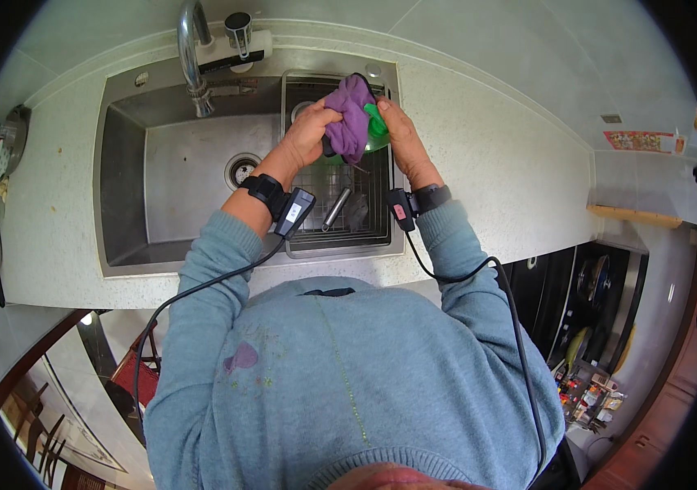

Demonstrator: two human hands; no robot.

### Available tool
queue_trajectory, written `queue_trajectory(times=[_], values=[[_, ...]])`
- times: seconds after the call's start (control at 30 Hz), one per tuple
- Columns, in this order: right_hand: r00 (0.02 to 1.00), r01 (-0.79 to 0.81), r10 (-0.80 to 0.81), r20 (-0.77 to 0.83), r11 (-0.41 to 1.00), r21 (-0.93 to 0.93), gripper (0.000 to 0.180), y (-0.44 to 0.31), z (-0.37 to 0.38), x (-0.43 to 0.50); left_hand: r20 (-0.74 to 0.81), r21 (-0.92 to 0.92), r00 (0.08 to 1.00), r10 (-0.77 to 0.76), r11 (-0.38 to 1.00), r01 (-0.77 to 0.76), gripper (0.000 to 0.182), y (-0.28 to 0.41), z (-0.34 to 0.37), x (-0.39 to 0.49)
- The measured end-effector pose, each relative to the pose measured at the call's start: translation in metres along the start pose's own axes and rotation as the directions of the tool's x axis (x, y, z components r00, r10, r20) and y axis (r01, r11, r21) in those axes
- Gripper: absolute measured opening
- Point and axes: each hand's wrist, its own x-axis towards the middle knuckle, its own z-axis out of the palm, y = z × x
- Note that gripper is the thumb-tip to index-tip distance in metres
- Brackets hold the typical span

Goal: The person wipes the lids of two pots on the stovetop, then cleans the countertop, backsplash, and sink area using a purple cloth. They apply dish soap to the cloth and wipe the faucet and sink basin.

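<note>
Above the right part of a steel sink [192, 165], my left hand [310, 131] grips a bunched purple cloth [348, 119] with a dark edge. My right hand [398, 125] holds a green, partly see-through object [376, 125], pressed against the cloth's right side; what it is exactly cannot be told. Under the hands a wire drying rack [379, 214] sits in the sink. A metal-handled tool [337, 208] lies in it, with a greyish blurred thing [357, 211] beside it.
A chrome faucet [190, 61] rises behind the sink's left part, over a drain [242, 170]. Pans and utensils [10, 144] stand at the counter's far left. The pale countertop [477, 184] runs to the right, towards a wooden board edge [633, 215]. Cables hang from both wrists.
</note>
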Motion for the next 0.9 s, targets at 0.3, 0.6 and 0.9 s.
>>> queue_trajectory(times=[0.3,0.6,0.9], values=[[0.999,-0.034,0.032,0.037,0.998,0.058,0.06,-0.007,-0.006,-0.008,-0.003,0.037,1.0,0.019,0.999,-0.019,0.039,-0.006,-0.003,0.001],[1.0,-0.027,0.027,0.015,0.999,0.017,0.06,-0.005,-0.006,-0.002,-0.039,-0.062,0.999,0.027,0.998,-0.029,0.036,-0.007,-0.004,-0.001],[0.999,-0.013,0.017,-0.041,0.996,0.093,0.056,0.004,-0.011,0.0,-0.223,-0.213,0.958,0.18,0.95,-0.228,0.031,0.01,-0.04,-0.012]])
